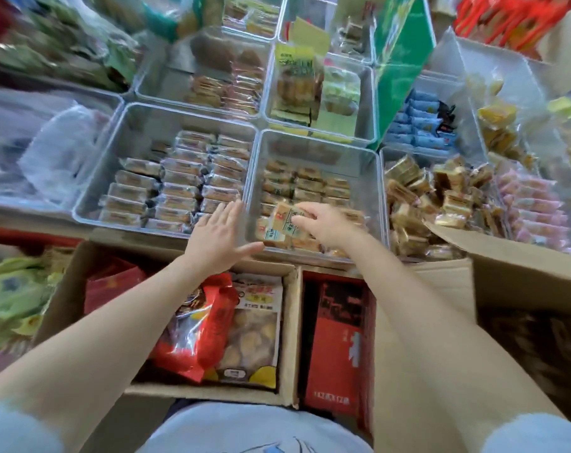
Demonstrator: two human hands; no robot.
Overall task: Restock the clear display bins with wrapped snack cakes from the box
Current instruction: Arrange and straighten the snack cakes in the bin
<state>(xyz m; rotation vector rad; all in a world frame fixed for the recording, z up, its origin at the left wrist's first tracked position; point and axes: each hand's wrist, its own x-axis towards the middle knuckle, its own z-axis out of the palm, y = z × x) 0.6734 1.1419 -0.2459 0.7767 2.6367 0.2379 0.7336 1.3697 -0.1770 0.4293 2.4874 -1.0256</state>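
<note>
The right hand [323,223] pinches a wrapped snack cake [282,223] between thumb and curled fingers, holding it just above the near end of the middle clear bin [313,142]. The left hand [217,238] is released, its fingers straight and spread, hovering over the near wall where that bin meets the wide bin [130,132] on its left; whether it touches the rim cannot be told.

The middle bin holds rows of the same tan wrapped cakes, about three across, filling its near half, with the far end showing bare floor. The wide bin beside it holds three columns of clear-wrapped bars, packed tight on its right side. On the other side, a third bin [384,165] is heaped with loose brown squares. Behind these stand more clear bins with mixed packets, and a green card [398,70] stands upright between two of them.

Nearer the person sit two open cardboard boxes. The left box [287,322] carries a red bag [209,325] and a clear bag of round biscuits [254,335]. Beside it stands a red carton [336,341]. The right box [506,276] has its flaps raised, one leaning over the heaped bin's near corner.
</note>
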